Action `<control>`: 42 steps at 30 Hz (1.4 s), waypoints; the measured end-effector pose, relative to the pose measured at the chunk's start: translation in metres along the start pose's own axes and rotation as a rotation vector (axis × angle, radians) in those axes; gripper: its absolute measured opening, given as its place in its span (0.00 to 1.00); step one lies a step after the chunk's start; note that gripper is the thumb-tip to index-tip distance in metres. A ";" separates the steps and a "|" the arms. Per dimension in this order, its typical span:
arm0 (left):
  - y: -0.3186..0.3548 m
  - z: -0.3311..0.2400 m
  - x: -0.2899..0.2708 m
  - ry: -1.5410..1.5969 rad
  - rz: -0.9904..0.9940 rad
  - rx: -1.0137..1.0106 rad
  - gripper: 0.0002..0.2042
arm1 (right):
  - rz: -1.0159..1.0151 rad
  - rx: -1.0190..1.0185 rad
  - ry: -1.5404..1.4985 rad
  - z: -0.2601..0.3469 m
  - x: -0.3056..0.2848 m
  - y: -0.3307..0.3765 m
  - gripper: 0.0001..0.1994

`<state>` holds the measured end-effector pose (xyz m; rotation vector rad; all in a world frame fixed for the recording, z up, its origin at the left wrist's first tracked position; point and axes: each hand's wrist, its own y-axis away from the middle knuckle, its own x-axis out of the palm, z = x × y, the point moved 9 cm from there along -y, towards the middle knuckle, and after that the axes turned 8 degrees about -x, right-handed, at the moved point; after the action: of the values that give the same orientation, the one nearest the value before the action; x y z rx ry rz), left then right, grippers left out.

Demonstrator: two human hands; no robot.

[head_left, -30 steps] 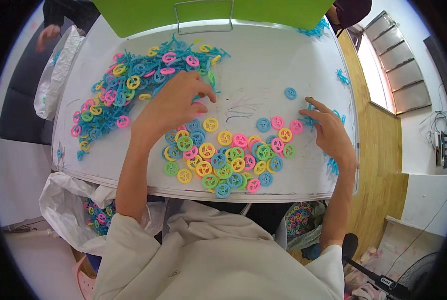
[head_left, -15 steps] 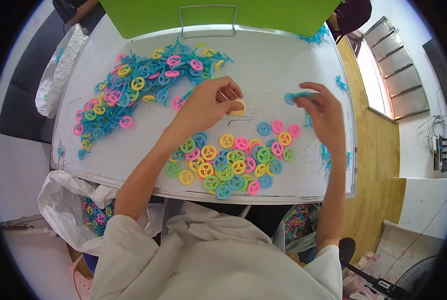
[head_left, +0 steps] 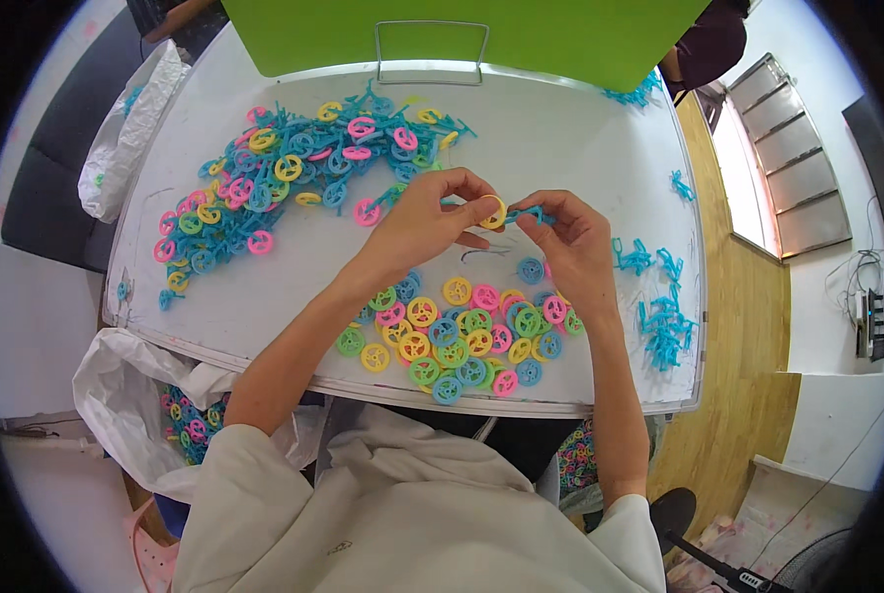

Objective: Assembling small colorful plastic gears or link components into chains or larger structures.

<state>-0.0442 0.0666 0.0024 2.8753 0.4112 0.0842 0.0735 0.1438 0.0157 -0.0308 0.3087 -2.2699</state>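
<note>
"In the head view, what's held?"
"The left hand (head_left: 434, 219) pinches a yellow wheel (head_left: 500, 217); the right hand (head_left: 572, 242) grips a blue stem (head_left: 531, 213). They meet above the table (head_left: 541, 119) (whether the parts are joined, I can't tell)."
"What's done?"
"The mixed heap (head_left: 294, 178) at left looks largely assembled."
"And left?"
"Loose wheels (head_left: 451, 355) near the front edge, and spare blue stems (head_left: 665, 331) along the right side."

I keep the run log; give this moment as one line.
left hand: holds yellow round plastic wheel | right hand: holds thin blue plastic piece | white table: loose multicoloured plastic wheels
</note>
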 end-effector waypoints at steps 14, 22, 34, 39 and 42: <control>-0.002 0.014 0.003 0.051 0.005 -0.076 0.07 | -0.007 -0.050 0.143 0.001 0.004 0.002 0.07; -0.004 0.016 -0.003 -0.028 -0.102 -0.057 0.04 | -0.014 -0.033 0.090 -0.002 0.009 0.004 0.08; 0.002 0.009 -0.004 -0.134 -0.165 0.025 0.03 | -0.045 -0.001 0.006 -0.009 0.009 0.006 0.07; -0.005 0.028 -0.006 0.165 -0.115 -0.067 0.03 | -0.041 -0.005 -0.015 -0.009 0.012 0.005 0.07; -0.003 0.014 -0.002 -0.123 -0.178 0.066 0.04 | -0.055 -0.003 0.000 -0.007 0.012 0.005 0.08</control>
<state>-0.0461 0.0654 -0.0122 2.8727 0.6537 -0.1384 0.0689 0.1332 0.0072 -0.0416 0.3152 -2.3240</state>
